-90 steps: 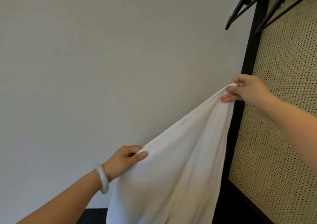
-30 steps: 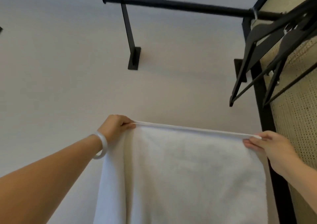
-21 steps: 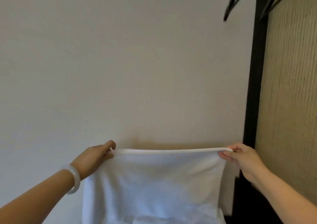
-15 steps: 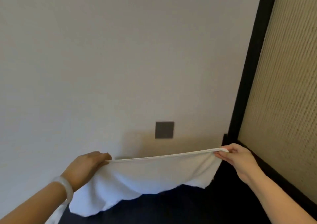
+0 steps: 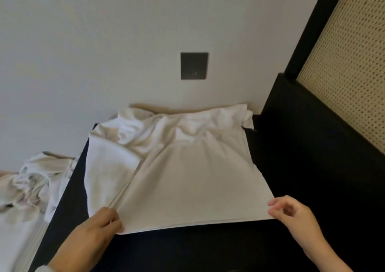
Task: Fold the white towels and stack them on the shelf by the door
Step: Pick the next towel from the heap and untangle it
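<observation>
Laundry heap [image 5: 31, 184]: first up, crumpled white cloth bunched just off the left edge of the black top [image 5: 187, 251].
Left hand [image 5: 93, 228]: over the black top's near-left part, fingers curled in, pinching the near-left corner of the towel [image 5: 187, 178].
White layer [image 5: 108, 171]: flat on the left part of the black top, its straight edge running under the towel's left side; a separate towel or a flap of the same one, I cannot tell.
Towel: there it is, spread white and mostly flat across the middle of the black top, near edge straight, far end rumpled and bunched at the black top's far edge against the wall.
Wall plate [image 5: 194, 65]: dark square on the pale wall, above the far edge of the black top.
Right hand [image 5: 295, 215]: over the near-right part of the black top, just beside the towel's near-right corner, fingers loosely curled with nothing between them.
Black frame [image 5: 308, 31]: rising from the right side of the black top.
Cane panel [image 5: 350, 63]: woven, tan, set in that frame, right of the black top.
</observation>
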A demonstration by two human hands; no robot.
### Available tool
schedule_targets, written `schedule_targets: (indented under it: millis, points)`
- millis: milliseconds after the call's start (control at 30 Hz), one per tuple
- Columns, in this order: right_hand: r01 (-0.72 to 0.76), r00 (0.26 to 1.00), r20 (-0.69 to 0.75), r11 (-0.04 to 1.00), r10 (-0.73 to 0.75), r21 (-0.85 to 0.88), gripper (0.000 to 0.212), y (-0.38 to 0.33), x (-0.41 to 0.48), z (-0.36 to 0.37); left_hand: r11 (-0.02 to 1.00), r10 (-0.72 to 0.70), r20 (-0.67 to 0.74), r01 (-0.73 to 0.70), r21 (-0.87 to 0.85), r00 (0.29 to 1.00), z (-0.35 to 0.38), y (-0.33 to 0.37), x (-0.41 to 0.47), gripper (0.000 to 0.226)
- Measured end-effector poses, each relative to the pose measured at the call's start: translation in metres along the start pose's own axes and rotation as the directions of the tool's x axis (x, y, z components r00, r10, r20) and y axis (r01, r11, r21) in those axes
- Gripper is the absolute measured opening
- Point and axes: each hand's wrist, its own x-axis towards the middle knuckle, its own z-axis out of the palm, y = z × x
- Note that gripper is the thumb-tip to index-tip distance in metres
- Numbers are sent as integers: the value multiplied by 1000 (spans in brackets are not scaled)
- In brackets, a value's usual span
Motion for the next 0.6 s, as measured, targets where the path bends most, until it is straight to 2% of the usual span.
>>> schedule_targets:
  millis: [167, 300, 467, 600]
  points:
    - [-3, 998, -56, 978, -8, -208, 27, 26, -17, 10, 997, -48, 84, 52, -48, 995, 23, 11, -22, 22]
    - [206, 978, 57, 859, -203, -468, 35, 25, -24, 17, 989, -79, 52, 85, -120, 995, 34, 30, -10, 12]
    - [271, 960, 59, 857, -274, -438, 29, 34, -30, 17, 987, -1, 68, 12, -163, 998, 63, 67, 39, 27]
    - [296, 948, 34, 835, -317, -463, 29, 41, -35, 11, 987, 72, 89, -58, -150, 993, 74, 79, 60, 20]
